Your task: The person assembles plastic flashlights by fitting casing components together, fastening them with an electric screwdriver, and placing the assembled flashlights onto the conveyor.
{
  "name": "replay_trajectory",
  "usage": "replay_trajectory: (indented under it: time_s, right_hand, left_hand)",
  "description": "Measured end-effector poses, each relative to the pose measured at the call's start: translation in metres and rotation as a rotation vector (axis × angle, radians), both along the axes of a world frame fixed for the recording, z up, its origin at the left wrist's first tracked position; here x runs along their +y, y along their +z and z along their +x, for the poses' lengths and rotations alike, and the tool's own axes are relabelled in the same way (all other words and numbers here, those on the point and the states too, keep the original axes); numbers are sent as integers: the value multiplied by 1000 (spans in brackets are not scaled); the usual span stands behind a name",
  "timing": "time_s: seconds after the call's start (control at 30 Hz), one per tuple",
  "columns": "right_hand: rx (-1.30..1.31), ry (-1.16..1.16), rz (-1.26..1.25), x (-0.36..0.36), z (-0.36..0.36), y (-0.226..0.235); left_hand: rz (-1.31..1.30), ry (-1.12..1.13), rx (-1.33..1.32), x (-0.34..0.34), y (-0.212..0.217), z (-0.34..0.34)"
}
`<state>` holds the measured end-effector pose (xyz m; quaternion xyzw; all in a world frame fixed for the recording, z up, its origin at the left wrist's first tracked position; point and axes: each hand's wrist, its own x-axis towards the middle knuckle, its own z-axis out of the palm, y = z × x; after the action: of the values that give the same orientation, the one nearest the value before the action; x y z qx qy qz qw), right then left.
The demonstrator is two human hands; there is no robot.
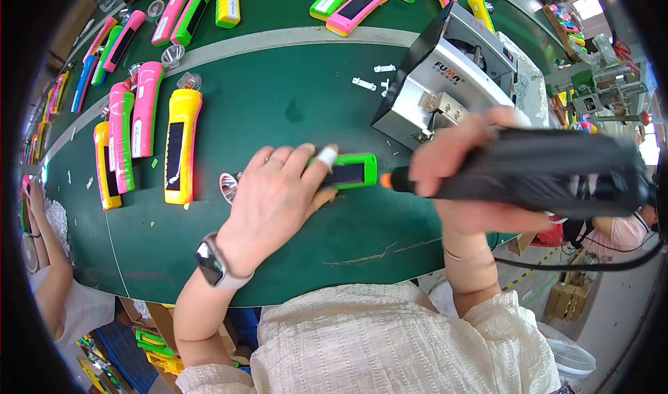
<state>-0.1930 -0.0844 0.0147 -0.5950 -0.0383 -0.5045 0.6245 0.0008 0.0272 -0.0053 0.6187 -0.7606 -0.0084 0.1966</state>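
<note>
Green plastic torch body [346, 171] pinned flat on green worktop [292, 109] by left hand [275, 203], steadied for black power screwdriver [536, 175] clamped in right hand [456, 178], tip at right end.

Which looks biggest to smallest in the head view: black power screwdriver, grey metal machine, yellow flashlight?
1. black power screwdriver, though nearness to the camera inflates it
2. grey metal machine
3. yellow flashlight

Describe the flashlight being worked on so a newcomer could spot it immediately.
On the green conveyor belt, beside the silver machine, the left hand pins down a green flashlight. Unlike the rows of upright ones, it lies sideways, with the black tool's orange tip at its end.
</note>
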Motion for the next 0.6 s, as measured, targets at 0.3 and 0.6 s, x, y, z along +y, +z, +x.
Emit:
replay_trajectory:
  time_s: [0.3,0.6]
  right_hand:
    - [225,-848,101,12,-51,17]
    - [126,-901,111,30,-76,19]
  left_hand:
    - [-61,-21,83,43,-11,4]
    - [-82,-119,112,41,-11,2]
